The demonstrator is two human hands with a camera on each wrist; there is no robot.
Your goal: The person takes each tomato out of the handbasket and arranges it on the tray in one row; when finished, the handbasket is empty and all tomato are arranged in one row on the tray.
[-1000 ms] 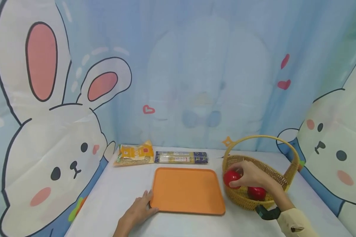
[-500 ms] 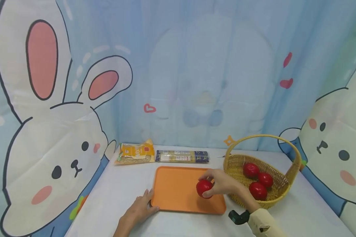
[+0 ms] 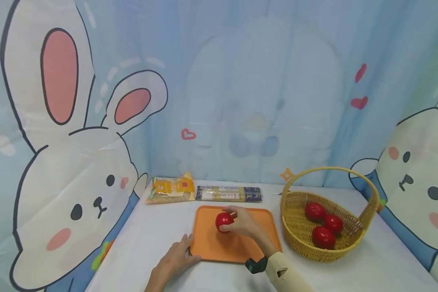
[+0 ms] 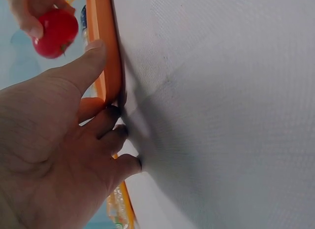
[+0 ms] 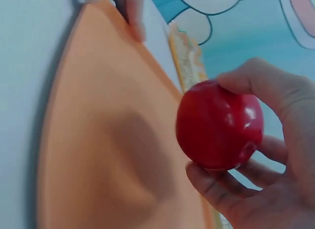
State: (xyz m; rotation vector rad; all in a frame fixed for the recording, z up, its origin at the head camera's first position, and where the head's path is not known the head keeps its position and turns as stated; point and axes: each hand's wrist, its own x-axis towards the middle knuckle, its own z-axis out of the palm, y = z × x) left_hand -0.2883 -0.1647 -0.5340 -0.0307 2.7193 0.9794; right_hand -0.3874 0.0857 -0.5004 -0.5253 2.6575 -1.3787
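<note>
gripping red fruit (image 5: 219,125), basket (image 3: 308,248) only in head view

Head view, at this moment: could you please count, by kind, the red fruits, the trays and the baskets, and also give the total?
Red fruits: 4 (1 held by the right hand, 3 inside the basket)
Orange tray: 1
Wicker basket: 1
Total: 6
</note>
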